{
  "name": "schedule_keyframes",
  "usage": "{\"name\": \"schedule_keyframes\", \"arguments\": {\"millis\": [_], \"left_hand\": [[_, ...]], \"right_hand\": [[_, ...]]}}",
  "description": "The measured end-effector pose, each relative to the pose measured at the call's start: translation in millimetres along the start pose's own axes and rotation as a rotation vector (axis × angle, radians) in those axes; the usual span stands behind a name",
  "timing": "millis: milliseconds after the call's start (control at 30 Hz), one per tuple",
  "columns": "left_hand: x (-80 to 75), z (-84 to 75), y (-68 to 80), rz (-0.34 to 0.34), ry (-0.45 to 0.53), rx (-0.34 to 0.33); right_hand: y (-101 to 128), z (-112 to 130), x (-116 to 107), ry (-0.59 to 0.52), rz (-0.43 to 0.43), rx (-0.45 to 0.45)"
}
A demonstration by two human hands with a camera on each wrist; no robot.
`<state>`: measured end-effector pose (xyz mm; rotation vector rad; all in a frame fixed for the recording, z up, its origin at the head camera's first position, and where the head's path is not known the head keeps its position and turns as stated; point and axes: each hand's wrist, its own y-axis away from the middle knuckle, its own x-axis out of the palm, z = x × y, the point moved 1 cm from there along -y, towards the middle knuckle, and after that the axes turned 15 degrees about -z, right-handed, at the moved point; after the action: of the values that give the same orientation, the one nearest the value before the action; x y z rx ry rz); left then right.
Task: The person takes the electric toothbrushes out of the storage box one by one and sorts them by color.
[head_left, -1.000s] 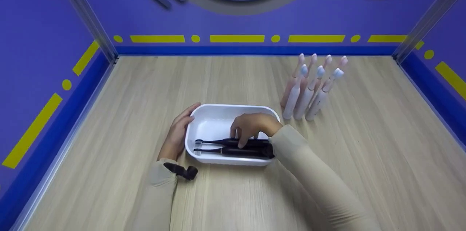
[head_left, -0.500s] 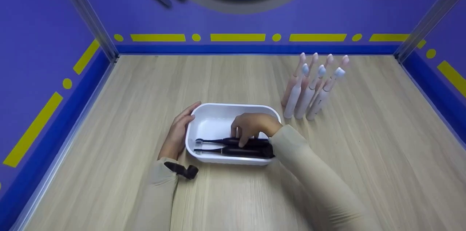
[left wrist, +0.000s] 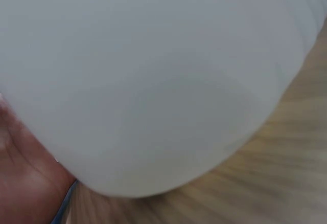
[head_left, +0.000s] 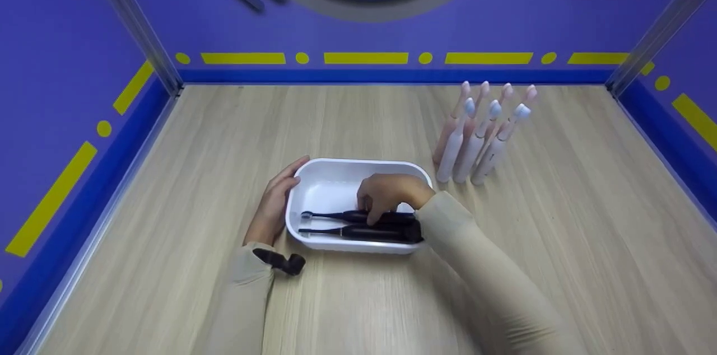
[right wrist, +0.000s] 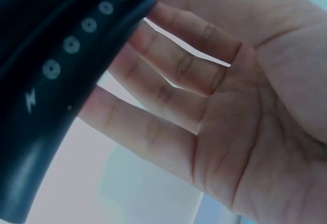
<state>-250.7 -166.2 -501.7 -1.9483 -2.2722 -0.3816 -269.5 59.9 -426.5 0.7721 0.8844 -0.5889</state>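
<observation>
A white plastic bin point(head_left: 330, 248) stands in the middle of the table, with black electric toothbrushes lying lengthwise along its near side. My left hand point(head_left: 273, 205) lies flat against the bin's left end, its thumb at the rim and its fingers along the outer corner; the palm shows beside the white wall in the left wrist view. Reaching into the bin, my right hand point(head_left: 392, 191) pinches the farther electric toothbrush point(right wrist: 61, 81) by its handle, thumb in front and fingers behind. The nearer electric toothbrush point(head_left: 369, 233) rests beside it. My right sleeve covers the bin's right end.
Several pale electric toothbrushes stand upright at the back right, pink ones point(head_left: 446, 136) behind white ones point(head_left: 451, 156). Blue panels point(head_left: 364, 36) wall in the table point(head_left: 235, 131) at the back and both sides. A black wrist mount point(head_left: 280, 262) juts from my left sleeve.
My right fingers have drawn in slightly closer round the farther toothbrush, which has shifted a little away from the nearer one. The left hand and bin have stayed put.
</observation>
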Motion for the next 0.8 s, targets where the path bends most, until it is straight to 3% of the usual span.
{"name": "schedule_keyframes", "arguments": {"millis": [400, 800], "left_hand": [[0.7, -0.6, -0.6, 0.002, 0.014, -0.013], [0.7, 0.0, -1.1, -0.005, -0.007, -0.012]], "right_hand": [[-0.2, -4.0, -2.1, -0.001, -0.007, -0.028], [3.8, -3.1, -8.8, 0.021, -0.065, -0.125]]}}
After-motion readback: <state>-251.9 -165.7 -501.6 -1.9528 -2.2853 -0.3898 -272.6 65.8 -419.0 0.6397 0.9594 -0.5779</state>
